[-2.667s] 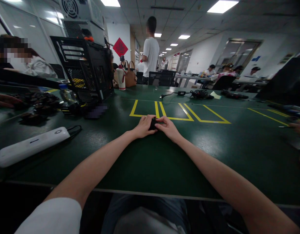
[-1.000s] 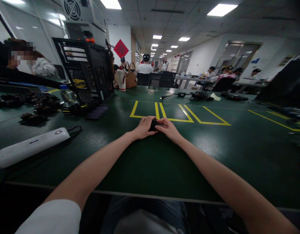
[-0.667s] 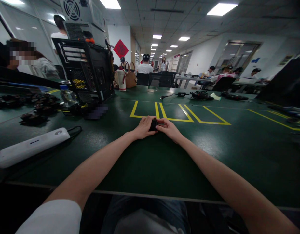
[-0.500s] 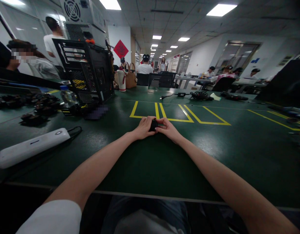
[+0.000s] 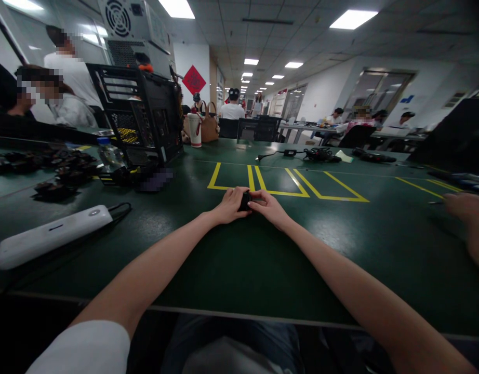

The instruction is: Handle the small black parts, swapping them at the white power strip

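Note:
Between my hands, low over the green table (image 5: 239, 270), is a small black object (image 5: 245, 201); its kind is hidden by my fingers. My left hand (image 5: 230, 205) wraps round its left side. From the right, my right hand (image 5: 267, 206) grips it with thumb and fingertips. Both hands meet just in front of the yellow tape outlines (image 5: 278, 193) on the tabletop.
A white power bank-like bar (image 5: 54, 236) with a black cord lies at left. Behind it are black parts (image 5: 64, 174), a bottle (image 5: 109, 154) and a computer case (image 5: 140, 111). Black cables (image 5: 317, 153) lie at the back. Another person's hand (image 5: 467, 213) is at right.
My hands stay in place, with the black object turned slightly between them. Another person's hand has come in from the right edge over the table. At back left, a standing person has shifted left.

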{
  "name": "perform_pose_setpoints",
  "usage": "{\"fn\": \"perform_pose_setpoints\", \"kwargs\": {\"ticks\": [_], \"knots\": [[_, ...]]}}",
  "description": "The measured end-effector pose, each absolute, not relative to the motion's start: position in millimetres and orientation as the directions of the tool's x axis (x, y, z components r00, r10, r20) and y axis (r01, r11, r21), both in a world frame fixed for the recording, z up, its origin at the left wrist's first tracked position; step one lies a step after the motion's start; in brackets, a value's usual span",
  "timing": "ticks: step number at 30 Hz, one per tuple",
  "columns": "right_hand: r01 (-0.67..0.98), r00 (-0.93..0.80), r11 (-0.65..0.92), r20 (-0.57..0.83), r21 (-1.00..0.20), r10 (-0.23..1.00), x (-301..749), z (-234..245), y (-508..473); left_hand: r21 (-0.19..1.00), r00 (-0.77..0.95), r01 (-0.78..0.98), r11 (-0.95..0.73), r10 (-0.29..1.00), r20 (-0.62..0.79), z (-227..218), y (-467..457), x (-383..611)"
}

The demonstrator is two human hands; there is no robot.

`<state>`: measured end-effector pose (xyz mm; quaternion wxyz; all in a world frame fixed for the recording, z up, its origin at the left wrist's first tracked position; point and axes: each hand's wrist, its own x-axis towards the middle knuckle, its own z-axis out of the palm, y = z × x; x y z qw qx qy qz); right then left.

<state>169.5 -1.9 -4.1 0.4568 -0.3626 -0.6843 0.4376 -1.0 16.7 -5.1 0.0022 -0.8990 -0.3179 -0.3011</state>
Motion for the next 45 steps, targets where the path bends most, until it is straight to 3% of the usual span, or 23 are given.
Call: {"fn": "perform_pose_setpoints", "kwargs": {"ticks": [15, 22, 33, 45], "knots": [[0.086, -0.294, 0.295, 0.259, -0.951, 0.92, 167.7, -1.9, -3.3, 0.229, 0.627, 0.545, -0.807, 0.573, 0.529, -1.3, 12.0, -2.2], [0.071, -0.297, 0.399, 0.363, -0.914, 0.883, 168.8, -3.3, -4.6, 0.27, 0.563, 0.63, -0.728, 0.667, 0.487, -2.9, 10.6, -1.3], [0.084, -0.278, 0.282, 0.249, -0.956, 0.928, 170.3, -2.2, 0.0, 0.261, 0.587, 0.614, -0.745, 0.652, 0.481, -1.3, 10.9, -2.0], [0.066, -0.302, 0.391, 0.355, -0.918, 0.885, 170.2, -2.8, -5.8, 0.255, 0.606, 0.597, -0.761, 0.636, 0.478, -1.8, 12.7, -1.9]]}}
